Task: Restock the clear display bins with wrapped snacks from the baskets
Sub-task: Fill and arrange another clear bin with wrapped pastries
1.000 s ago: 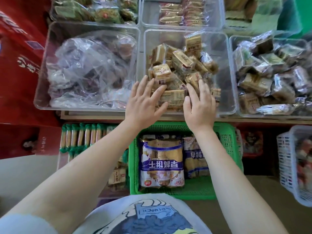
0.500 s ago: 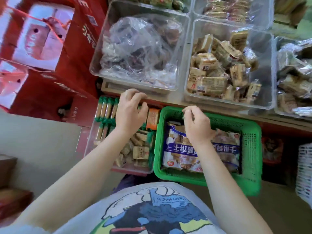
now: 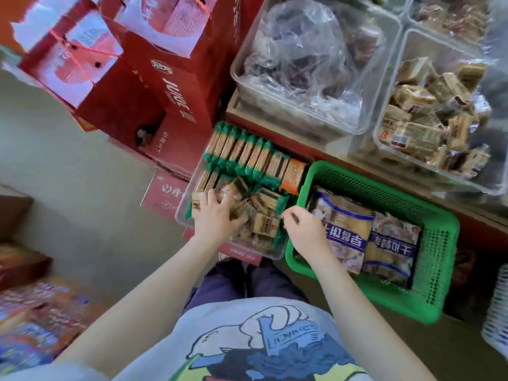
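A low clear tub point(image 3: 183, 215) on the floor holds green-wrapped bars point(image 3: 242, 152) in a row and a heap of small tan wrapped snacks point(image 3: 264, 224). My left hand point(image 3: 217, 215) is down in that heap, its fingers curled round several of the tan snacks. My right hand point(image 3: 305, 229) hovers loosely curled over the seam between the tub and the green basket point(image 3: 439, 270), holding nothing I can see. The basket holds two large blue-and-white biscuit bags point(image 3: 349, 229). On the shelf above, a clear display bin point(image 3: 384, 138) holds many of the same tan snacks point(image 3: 428, 116).
A second clear bin point(image 3: 242, 75) with crumpled plastic bags sits to the left on the shelf. Red cartons point(image 3: 154, 78) are stacked at the left by the tub. A white basket point(image 3: 497, 320) shows at the right edge. Blurred packages point(image 3: 33, 312) lie at the lower left.
Both hands came down from the shelf bin of tan snacks to floor level. My left hand went into the low tub and closed on tan snacks; the view swung left.
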### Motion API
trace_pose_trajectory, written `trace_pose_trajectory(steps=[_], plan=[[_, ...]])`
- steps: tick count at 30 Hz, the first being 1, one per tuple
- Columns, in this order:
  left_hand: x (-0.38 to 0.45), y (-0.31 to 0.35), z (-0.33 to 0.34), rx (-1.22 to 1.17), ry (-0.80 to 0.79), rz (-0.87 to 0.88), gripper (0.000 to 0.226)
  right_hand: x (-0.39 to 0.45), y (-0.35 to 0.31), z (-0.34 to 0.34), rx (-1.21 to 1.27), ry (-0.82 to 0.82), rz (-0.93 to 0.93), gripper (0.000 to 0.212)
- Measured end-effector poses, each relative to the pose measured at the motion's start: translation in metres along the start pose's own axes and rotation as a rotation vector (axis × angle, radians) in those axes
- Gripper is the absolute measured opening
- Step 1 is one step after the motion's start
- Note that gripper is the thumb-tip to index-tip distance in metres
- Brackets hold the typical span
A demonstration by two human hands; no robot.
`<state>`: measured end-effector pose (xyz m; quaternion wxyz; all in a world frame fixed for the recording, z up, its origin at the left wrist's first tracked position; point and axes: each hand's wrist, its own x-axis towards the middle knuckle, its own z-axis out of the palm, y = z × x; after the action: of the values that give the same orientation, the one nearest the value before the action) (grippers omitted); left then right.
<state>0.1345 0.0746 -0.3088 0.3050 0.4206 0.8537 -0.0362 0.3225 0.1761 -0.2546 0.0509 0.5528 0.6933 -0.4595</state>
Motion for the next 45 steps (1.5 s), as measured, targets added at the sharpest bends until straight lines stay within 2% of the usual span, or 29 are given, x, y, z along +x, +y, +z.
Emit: trace_pose_trajectory(steps=[5,9,12,14,15,17,20,24,28,31,35,42,45], plan=[[-0.003,0.0,-0.012,-0.259,-0.077,-0.012,0.083,-0.002,-0.009,0.008,-0.011,-0.011,-0.014,0.023],[-0.019,0.015,-0.033,-0.492,0.09,0.065,0.083,0.001,-0.024,0.002,0.148,-0.001,0.02,0.023],[-0.027,0.048,-0.057,-0.606,0.231,0.217,0.086,0.006,-0.04,-0.02,0.502,-0.102,0.077,0.02],[-0.028,0.082,-0.072,-0.634,0.265,0.335,0.088,0.006,-0.044,-0.04,0.669,-0.19,0.061,0.025],[-0.029,0.101,-0.078,-0.635,0.258,0.398,0.089,0.005,-0.042,-0.052,0.722,-0.181,0.041,0.028],[-0.028,0.142,-0.086,-0.6,0.257,0.537,0.09,0.002,-0.034,-0.085,0.765,-0.057,0.008,0.024],[-0.024,0.2,-0.093,-0.528,0.302,0.663,0.087,0.001,-0.006,-0.153,0.741,0.249,-0.003,0.021],[-0.008,0.268,-0.098,-0.401,0.374,0.678,0.074,0.011,0.047,-0.251,0.576,0.634,-0.05,0.041],[0.014,0.323,-0.097,-0.222,0.364,0.63,0.074,0.046,0.089,-0.325,0.2,0.815,-0.052,0.044],[0.026,0.342,-0.085,-0.153,0.252,0.544,0.075,0.076,0.107,-0.351,-0.048,0.809,-0.029,0.046],[0.032,0.344,-0.067,-0.049,0.222,0.511,0.081,0.097,0.124,-0.348,-0.293,0.731,-0.004,0.031],[0.03,0.347,-0.071,-0.047,0.181,0.494,0.081,0.092,0.122,-0.345,-0.352,0.596,0.018,0.034],[0.023,0.344,-0.089,-0.218,0.075,0.494,0.07,0.062,0.103,-0.319,-0.217,0.728,-0.087,0.028]])
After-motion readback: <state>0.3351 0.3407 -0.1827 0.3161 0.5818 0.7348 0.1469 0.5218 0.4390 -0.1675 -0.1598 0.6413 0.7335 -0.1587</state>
